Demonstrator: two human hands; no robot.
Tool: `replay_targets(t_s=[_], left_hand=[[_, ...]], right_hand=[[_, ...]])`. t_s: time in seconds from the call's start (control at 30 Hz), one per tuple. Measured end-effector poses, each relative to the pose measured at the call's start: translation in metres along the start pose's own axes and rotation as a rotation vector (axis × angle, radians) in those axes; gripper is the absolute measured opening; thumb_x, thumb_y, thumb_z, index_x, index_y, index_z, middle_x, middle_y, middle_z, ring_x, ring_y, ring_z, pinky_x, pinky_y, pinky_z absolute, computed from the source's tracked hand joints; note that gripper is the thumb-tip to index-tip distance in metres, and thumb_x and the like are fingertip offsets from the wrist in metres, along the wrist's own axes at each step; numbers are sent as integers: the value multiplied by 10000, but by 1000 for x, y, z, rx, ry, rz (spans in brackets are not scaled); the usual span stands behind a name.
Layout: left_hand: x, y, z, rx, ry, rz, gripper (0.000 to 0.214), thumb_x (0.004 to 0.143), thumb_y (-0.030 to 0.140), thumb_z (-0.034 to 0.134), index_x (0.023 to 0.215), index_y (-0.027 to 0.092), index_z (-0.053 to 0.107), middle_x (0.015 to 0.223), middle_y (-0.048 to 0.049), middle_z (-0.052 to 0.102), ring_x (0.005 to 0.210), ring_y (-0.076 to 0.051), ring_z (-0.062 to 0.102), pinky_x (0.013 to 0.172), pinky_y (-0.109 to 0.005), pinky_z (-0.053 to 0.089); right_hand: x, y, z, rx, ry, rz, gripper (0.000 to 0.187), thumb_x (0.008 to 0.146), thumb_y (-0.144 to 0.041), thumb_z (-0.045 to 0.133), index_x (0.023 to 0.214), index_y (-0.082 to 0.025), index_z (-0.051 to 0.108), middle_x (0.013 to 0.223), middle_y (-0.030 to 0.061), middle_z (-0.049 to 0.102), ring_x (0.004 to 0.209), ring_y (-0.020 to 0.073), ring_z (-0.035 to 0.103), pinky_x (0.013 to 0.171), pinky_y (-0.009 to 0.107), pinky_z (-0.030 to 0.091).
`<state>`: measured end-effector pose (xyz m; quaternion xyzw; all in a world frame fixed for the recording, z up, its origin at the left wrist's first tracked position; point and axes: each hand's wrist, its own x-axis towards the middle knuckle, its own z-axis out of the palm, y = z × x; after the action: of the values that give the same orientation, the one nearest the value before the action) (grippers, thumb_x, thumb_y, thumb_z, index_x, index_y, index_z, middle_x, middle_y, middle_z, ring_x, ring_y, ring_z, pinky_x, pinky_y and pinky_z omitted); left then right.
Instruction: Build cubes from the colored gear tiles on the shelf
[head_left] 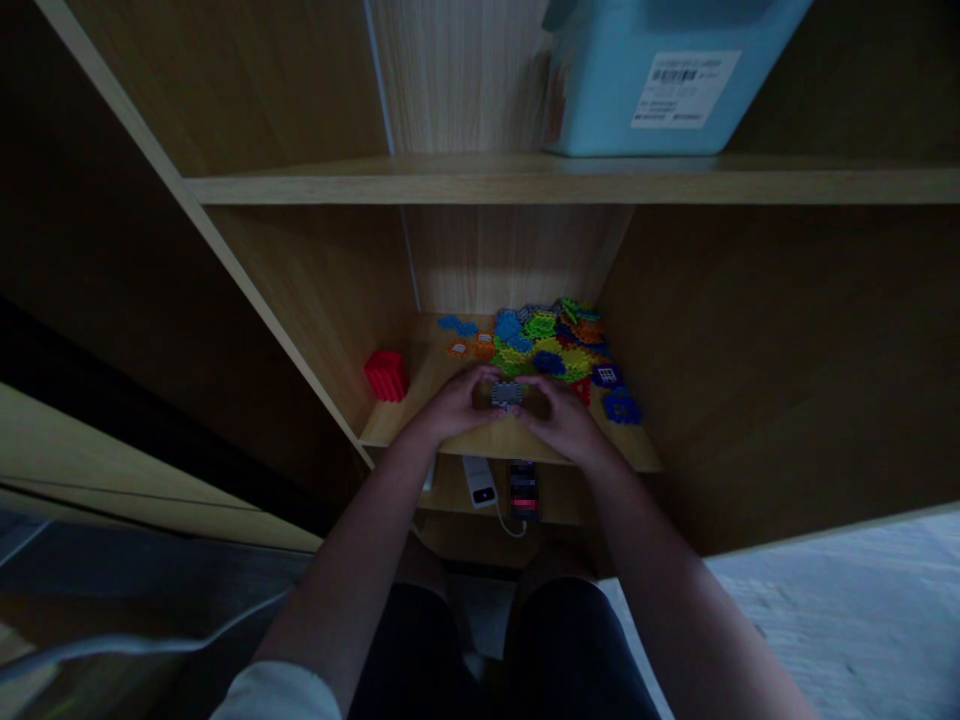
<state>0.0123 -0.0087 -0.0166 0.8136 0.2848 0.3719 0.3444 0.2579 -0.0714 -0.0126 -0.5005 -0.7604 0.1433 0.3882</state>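
Between my two hands is a grey toothed-edge plastic building piece (507, 393), held just above the front part of the shelf. My left hand (466, 400) pinches its left side with thumb and fingers. On the opposite side, my right hand (556, 412) grips it the same way. Just behind them lies a heap of colourful interlocking plastic pieces (541, 345) in green, yellow, blue and orange. A red block-like stack (387, 376) stands at the shelf's left edge, apart from my left hand. Several blue pieces (621, 406) lie right of my right hand.
An upper shelf board (480, 188) crosses above, bearing a light blue bin (660, 90) with a label. On a lower shelf (446, 500) are a white power bank (480, 480) and a phone (523, 490) joined by a cable. Cabinet walls stand on both sides.
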Motion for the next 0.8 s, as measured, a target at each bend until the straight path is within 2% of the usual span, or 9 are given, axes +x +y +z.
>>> replay_targets(t_s=[0.17,0.23,0.3,0.4,0.47,0.57,0.63,0.8], left_hand=[[1,-1,1,55,-1,-10,693,798,372,948,1400,236,633,1378,-130,732,1313,-319,694,1176,-528,525],[2,-1,1,74,-9,-24,700,791,344,945,1407,240,630,1380,-124,734,1298,-317,702,1167,-533,529],[2,0,0,69,-14,-34,706,794,328,938,1418,240,621,1385,-120,732,1290,-313,708,1163,-534,532],[2,3,0,69,-20,-33,704,797,322,934,1421,237,618,1381,-123,736,1286,-312,712,1172,-535,524],[2,5,0,80,-17,-31,700,796,322,935,1416,234,622,1376,-125,739,1277,-315,715,1175,-543,520],[2,7,-1,81,-10,-25,682,793,332,941,1397,240,639,1386,-121,733,1303,-325,699,1172,-556,527],[1,6,-1,80,-4,-11,666,790,356,951,1376,250,655,1389,-117,728,1326,-329,683,1177,-564,528],[1,-1,0,27,17,-2,686,785,409,969,1376,268,648,1377,-106,723,1314,-305,687,1196,-562,525]], right_hand=[[2,-1,-2,-53,149,4,303,1050,-474,605,1282,-305,701,1272,96,763,1242,327,688,1119,539,535],[8,2,-5,-117,212,19,289,1067,-444,552,1240,-289,724,1249,115,763,1218,343,684,1125,557,519],[19,10,-8,-206,223,29,308,1067,-411,524,1226,-260,740,1261,141,756,1234,368,665,1144,576,496],[46,26,-11,-364,172,41,344,1053,-363,510,1247,-208,747,1338,182,729,1293,399,628,1184,585,459],[69,37,-12,-470,192,74,364,1041,-334,510,1277,-177,739,1382,200,712,1344,409,599,1195,581,452],[106,50,-13,-564,178,101,402,1022,-307,528,1344,-163,722,1414,206,705,1368,417,588,1188,568,458],[129,55,-13,-580,124,100,425,1023,-266,507,1366,-129,718,1410,221,706,1349,407,607,1192,543,451],[176,62,-16,-624,-41,101,469,1002,-197,534,1437,-209,708,1485,168,689,1369,379,593,1192,514,438]])
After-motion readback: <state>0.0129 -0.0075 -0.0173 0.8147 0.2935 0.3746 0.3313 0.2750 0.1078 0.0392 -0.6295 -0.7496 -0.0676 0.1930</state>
